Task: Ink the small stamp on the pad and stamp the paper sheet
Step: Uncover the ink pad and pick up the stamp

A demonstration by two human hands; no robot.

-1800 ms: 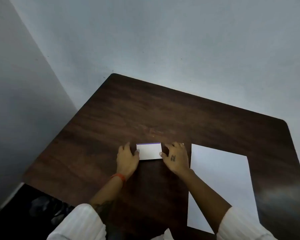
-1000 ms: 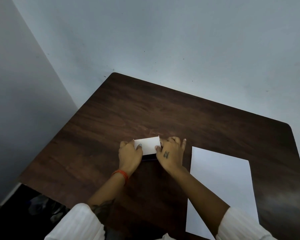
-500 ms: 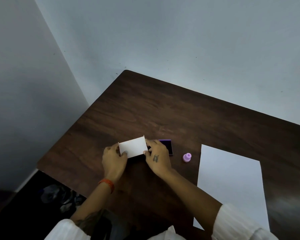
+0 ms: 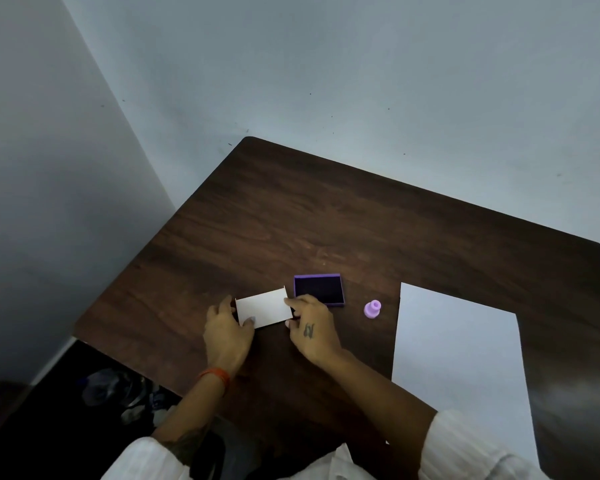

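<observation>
An open purple ink pad [image 4: 319,289] with a dark inked face lies on the brown table [image 4: 326,220]. Its white lid [image 4: 265,308] is to the left of it, held at both ends: my left hand [image 4: 227,332] grips the left end, my right hand [image 4: 310,329] pinches the right end. A small lilac stamp [image 4: 372,309] stands upright to the right of the pad, untouched. The white paper sheet [image 4: 458,362] lies flat further right.
Pale walls meet in a corner behind the table's far left corner. The table's left edge drops to a dark floor with bags or shoes [image 4: 118,393]. White sleeves [image 4: 465,448] show at the bottom.
The white lid came off the ink pad and moved left in both hands. That uncovered the purple pad and the lilac stamp. The camera view shifted left.
</observation>
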